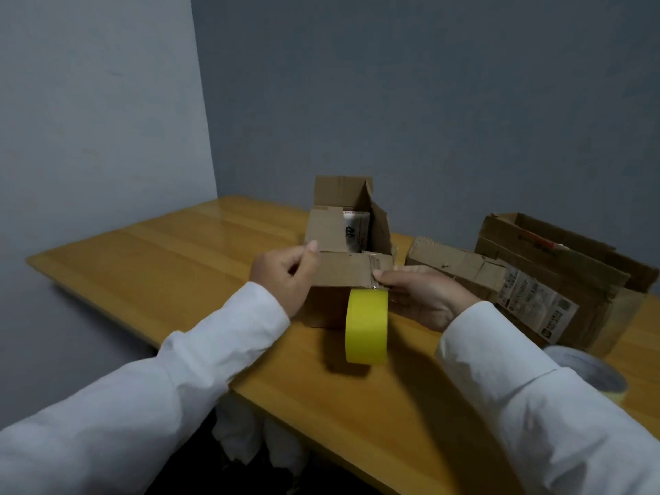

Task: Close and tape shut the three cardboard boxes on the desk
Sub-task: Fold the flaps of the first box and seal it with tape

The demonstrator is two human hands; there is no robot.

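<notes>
Wooden desk (171,266), corner-set against grey walls. On it: small open cardboard box (348,241) centre; yellow tape roll (366,326) on edge, against its near side; two larger boxes (557,276) right (flaps loose); pale tape roll (589,373) near front edge.

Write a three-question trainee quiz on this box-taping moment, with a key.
1. True or false: the small box between the hands is already taped shut.
2. Which item stands on edge against that box's near side? A) yellow tape roll B) scissors C) marker
3. What does the left hand hold?

Key:
1. False; its far flaps stand up and the inside shows.
2. A.
3. The near front flap, gripped at its left end; the right hand pinches the flap's right end.
</notes>
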